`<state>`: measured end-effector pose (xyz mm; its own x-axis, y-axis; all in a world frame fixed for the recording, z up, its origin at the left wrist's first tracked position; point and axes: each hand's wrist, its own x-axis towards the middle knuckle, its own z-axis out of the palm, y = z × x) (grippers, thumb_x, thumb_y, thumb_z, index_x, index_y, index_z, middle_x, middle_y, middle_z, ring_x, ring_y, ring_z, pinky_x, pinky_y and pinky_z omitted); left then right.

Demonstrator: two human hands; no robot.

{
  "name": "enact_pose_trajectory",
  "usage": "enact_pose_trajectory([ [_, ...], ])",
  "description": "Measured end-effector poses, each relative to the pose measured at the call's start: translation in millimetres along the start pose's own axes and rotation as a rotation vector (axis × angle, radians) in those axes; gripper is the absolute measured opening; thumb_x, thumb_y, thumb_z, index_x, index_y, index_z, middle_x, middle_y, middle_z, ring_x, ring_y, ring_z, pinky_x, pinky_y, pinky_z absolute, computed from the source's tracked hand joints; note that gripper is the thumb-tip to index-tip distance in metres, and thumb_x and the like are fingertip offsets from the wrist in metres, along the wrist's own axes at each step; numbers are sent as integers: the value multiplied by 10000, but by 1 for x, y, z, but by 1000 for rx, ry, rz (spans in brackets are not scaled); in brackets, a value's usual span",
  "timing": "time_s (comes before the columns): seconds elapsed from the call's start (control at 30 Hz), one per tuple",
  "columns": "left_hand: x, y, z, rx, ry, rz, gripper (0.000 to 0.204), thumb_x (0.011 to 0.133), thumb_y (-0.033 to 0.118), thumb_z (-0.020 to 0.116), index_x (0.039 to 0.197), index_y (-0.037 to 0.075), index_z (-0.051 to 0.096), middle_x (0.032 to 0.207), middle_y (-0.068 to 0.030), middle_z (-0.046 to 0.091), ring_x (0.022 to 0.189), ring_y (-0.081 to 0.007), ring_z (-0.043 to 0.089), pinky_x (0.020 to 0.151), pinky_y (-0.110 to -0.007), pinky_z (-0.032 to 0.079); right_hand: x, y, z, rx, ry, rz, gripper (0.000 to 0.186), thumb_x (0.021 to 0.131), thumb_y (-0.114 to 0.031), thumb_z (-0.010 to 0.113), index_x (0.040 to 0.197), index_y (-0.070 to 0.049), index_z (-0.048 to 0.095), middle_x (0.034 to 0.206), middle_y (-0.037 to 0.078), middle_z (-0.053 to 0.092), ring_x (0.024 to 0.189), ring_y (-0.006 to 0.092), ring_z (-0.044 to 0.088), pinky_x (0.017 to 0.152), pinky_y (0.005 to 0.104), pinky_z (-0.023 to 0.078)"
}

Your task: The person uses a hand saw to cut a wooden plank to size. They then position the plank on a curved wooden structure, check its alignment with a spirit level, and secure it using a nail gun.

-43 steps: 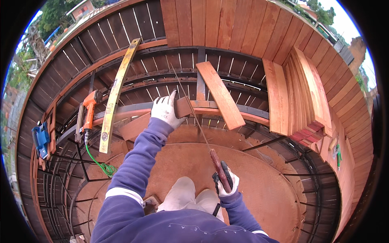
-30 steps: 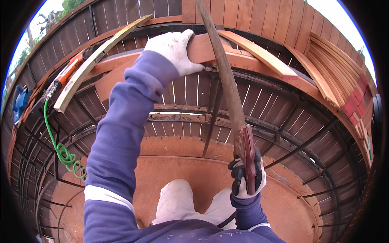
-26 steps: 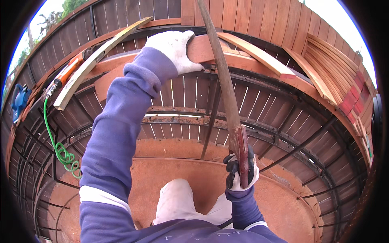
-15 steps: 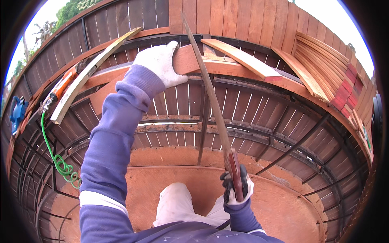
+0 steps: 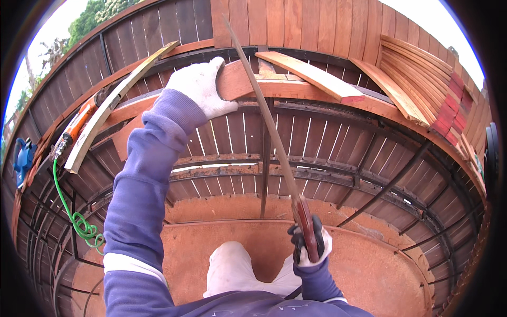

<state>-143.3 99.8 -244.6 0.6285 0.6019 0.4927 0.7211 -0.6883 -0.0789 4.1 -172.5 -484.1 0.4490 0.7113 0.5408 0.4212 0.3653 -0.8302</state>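
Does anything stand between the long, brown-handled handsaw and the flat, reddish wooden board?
Nothing visible: in this view the handsaw crosses the board near its right end; the white-gloved left hand grips farther left.

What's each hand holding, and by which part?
Right hand: a handsaw, by its reddish handle. Left hand: a wooden board, by the part just left of the handsaw.

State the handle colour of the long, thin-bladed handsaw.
The handsaw's handle is dark reddish-brown; it shows best in the head view.

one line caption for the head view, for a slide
Gloved left hand grips a reddish wooden board; gloved right hand holds a handsaw by its handle.
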Motion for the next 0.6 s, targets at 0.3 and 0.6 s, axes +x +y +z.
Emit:
enact_pose_trajectory([
  [0.3, 9, -10, 1, -17, 35, 47, 829, 726, 555, 764, 1312, -2, 580, 1148, -227, 699, 1110, -366, 669, 1011, -429, 507, 36, -1, 10, 146, 64, -183, 562, 901, -225, 639, 1387, 46, 564, 817, 62, 666, 668, 108, 619, 606, 249, 507],
  [0.6, 4, -7, 4, 21, 3, 62, 936, 700, 520, 810, 1406, -19, 512, 1241, -245, 659, 1171, -377, 638, 1052, -429, 492, -27, -2, -18, 85, 59, 56, 539, 896, -297, 615, 1296, 63, 605, 724, 49, 650, 586, 99, 614, 577, 248, 501],
])
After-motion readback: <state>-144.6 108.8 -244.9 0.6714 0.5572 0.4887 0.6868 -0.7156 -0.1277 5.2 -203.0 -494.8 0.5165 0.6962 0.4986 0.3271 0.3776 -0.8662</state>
